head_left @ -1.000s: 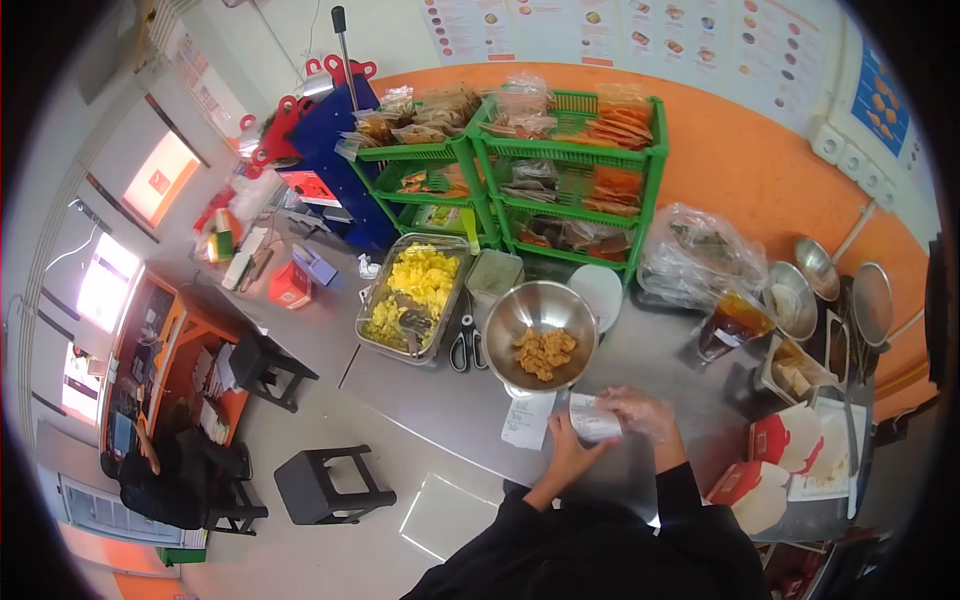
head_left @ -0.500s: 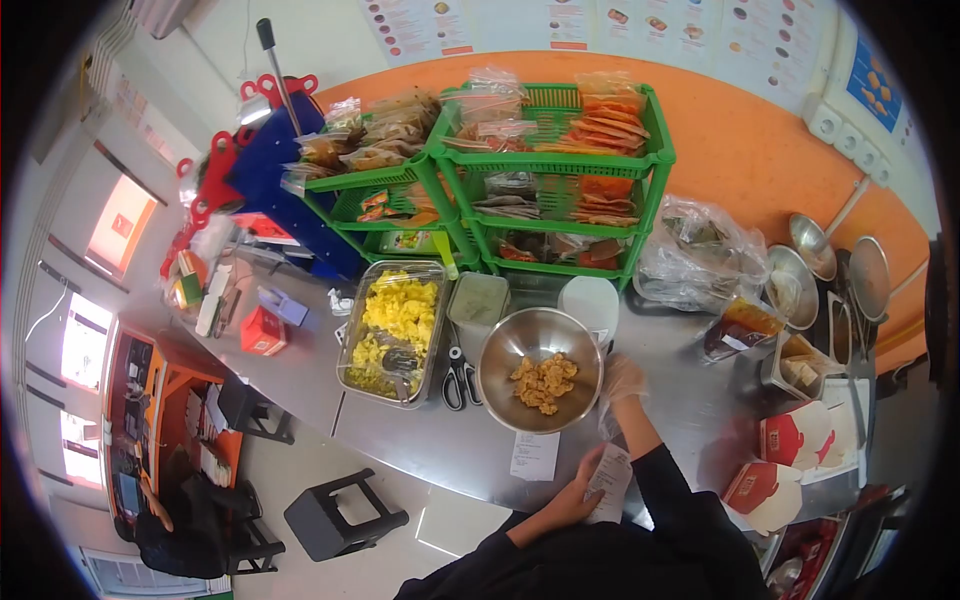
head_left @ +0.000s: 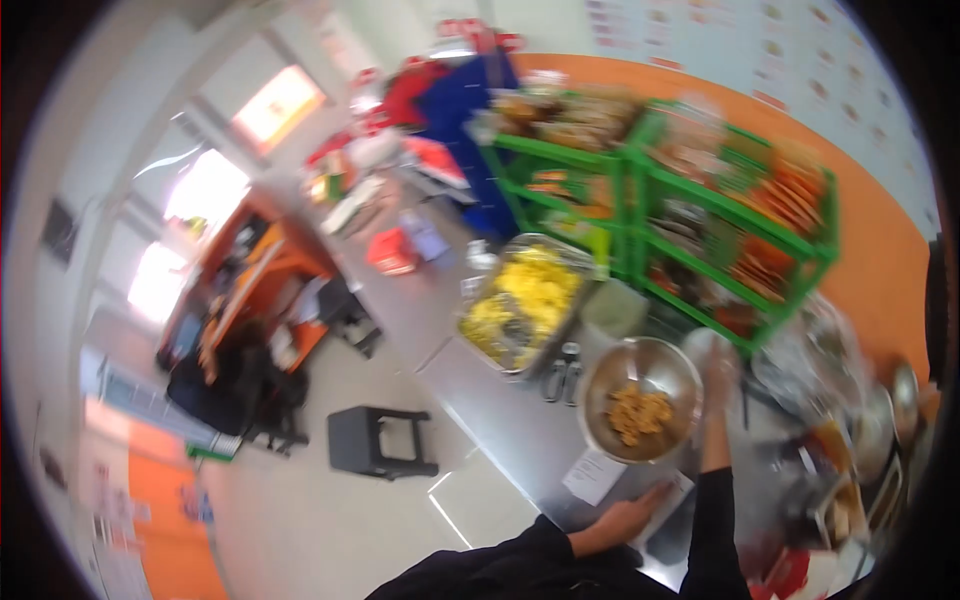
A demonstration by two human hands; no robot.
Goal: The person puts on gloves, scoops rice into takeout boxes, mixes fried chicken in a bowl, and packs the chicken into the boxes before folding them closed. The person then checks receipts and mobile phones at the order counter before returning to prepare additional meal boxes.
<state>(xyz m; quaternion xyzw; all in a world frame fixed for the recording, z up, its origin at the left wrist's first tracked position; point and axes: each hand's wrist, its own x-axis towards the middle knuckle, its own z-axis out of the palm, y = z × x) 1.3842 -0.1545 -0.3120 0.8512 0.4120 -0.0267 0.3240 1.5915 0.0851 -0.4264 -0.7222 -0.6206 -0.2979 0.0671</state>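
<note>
- The left hand (head_left: 622, 522) holds a slip (head_left: 675, 498) of white paper low over the near edge of the desk (head_left: 510, 412), its fingers closed on it.
- The right hand (head_left: 720, 375), blurred, is at the right of a steel bowl (head_left: 676, 372) of browned food (head_left: 640, 414); whether its fingers are spread or gripping, one cannot tell.
- Handling, as judged here: a light pinch at the slip's edge should leave its face readable and the paper off the food; the right hand does best to clear the rim.
- A second paper (head_left: 594, 477) lies against the near side of the bowl, easily caught by a sleeve.
- Scissors (head_left: 562, 376) lie between the bowl and a tray (head_left: 556, 334) of yellow food, crowding the left side.
- Green racks (head_left: 640, 208) close off the far side; red boxes (head_left: 800, 575) are at near right.
</note>
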